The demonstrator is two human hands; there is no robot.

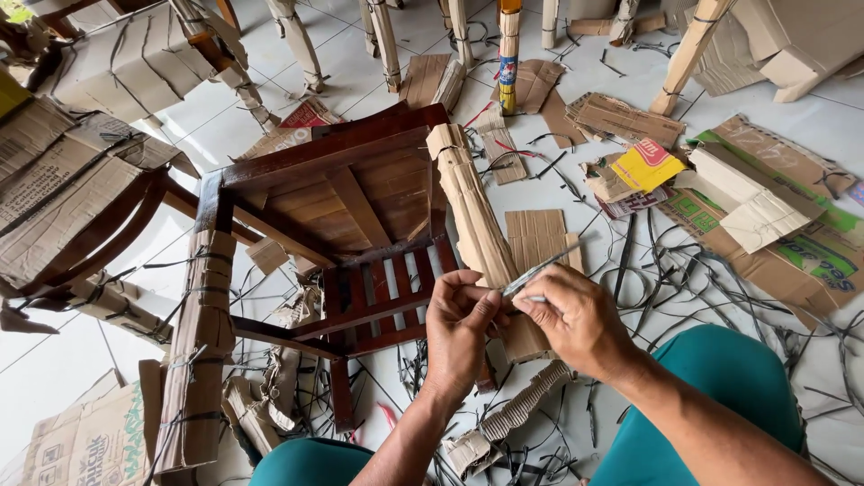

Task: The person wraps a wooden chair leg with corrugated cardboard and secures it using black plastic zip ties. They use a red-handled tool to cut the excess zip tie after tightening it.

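Note:
A dark wooden chair (351, 202) lies overturned on the white tiled floor, its legs wrapped in corrugated cardboard. My left hand (461, 328) pinches the cardboard wrap (475, 216) on the near right leg, low on the leg. My right hand (576, 315) holds a slim metal blade (538, 270) against that same wrap, right beside my left fingers. Another wrapped leg (202, 351) stands at the lower left. My knees in teal trousers (720, 378) frame the bottom of the view.
Cut black plastic straps (666, 270) and cardboard scraps (621, 117) litter the floor on the right. More cardboard-wrapped chairs (81, 193) stand left and behind. A flattened green-printed carton (792, 243) lies at the right, and a tall can (509, 54) stands at the back.

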